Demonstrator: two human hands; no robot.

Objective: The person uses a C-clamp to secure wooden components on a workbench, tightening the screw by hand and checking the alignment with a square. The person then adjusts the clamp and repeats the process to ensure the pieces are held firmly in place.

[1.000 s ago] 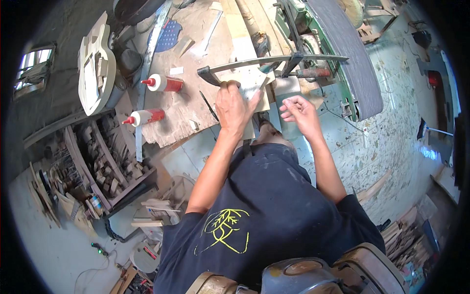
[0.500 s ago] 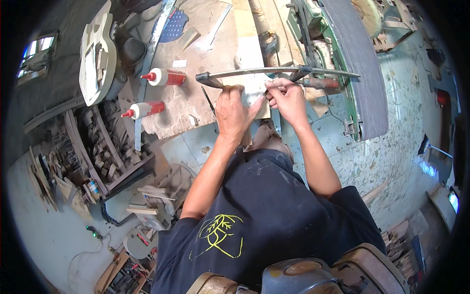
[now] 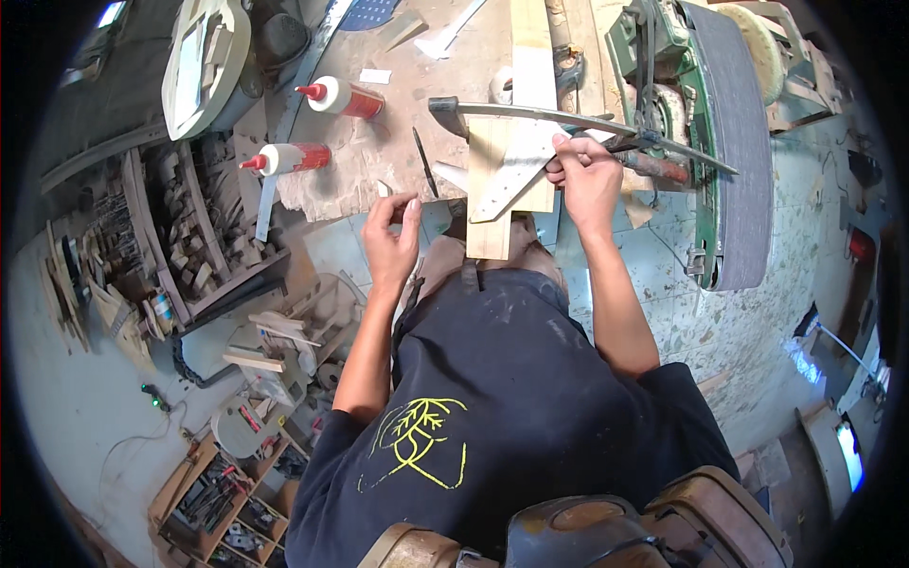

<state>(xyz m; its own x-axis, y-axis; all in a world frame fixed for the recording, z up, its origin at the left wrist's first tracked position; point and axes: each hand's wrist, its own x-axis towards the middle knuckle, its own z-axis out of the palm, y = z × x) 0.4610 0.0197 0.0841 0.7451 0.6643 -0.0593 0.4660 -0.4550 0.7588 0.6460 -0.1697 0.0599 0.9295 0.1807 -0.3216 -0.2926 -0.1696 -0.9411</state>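
My right hand (image 3: pixel 587 180) pinches the upper end of a flat, pale metal plate with small holes (image 3: pixel 516 175). The tapered plate lies slantwise across a light wooden board (image 3: pixel 489 241) at the bench's near edge. Just beyond the hand, a long bar clamp (image 3: pixel 540 114) with a reddish handle (image 3: pixel 655 167) spans the board. My left hand (image 3: pixel 391 241) is off the wood, left of the board and short of the bench edge; its fingers are loosely curled and nothing shows in them. A dark, slim pencil-like stick (image 3: pixel 424 161) rests on the bench between that hand and the board.
Two white-and-red glue bottles (image 3: pixel 346 97) lie on the workbench (image 3: pixel 417 80) at left. A green belt sander (image 3: pixel 705 189) with a grey belt stands at right. A guitar-shaped wooden body (image 3: pixel 204 66) is at far left, above a rack of wood offcuts (image 3: pixel 189 227).
My left hand has let go of the work and moved left and nearer me. The metal plate and board now show plainly, with my right hand still at the plate. The view has shifted.
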